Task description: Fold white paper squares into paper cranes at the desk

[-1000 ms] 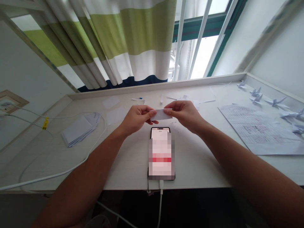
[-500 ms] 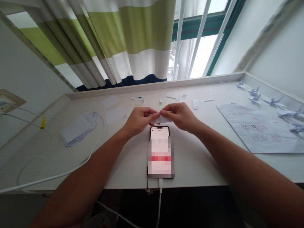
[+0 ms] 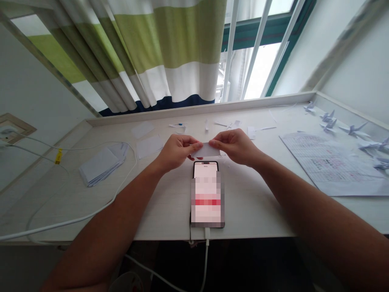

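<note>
Between my two hands is a small white piece of paper (image 3: 208, 150), held by its upper edge just beyond the phone. My left hand (image 3: 180, 151) pinches its left part between thumb and fingers. On the right side, my right hand (image 3: 234, 145) grips the paper the same way, thumb toward me. Some fingertips are hidden behind the paper. Directly below the hands lies a phone (image 3: 208, 194) with a lit, partly blurred screen and a white charging cable (image 3: 207, 239) in its lower end.
A stack of white paper (image 3: 101, 164) lies at the left, near a looping white cable (image 3: 133, 160). Paper scraps (image 3: 227, 125) are scattered toward the back. At the right are a written sheet (image 3: 328, 164) and several folded paper cranes (image 3: 354, 129). A curtain (image 3: 182, 44) hangs behind the desk.
My hands have moved slightly apart along the paper's upper edge, the right one a little to the right. More of the paper's face now shows between them. The view shifted slightly.
</note>
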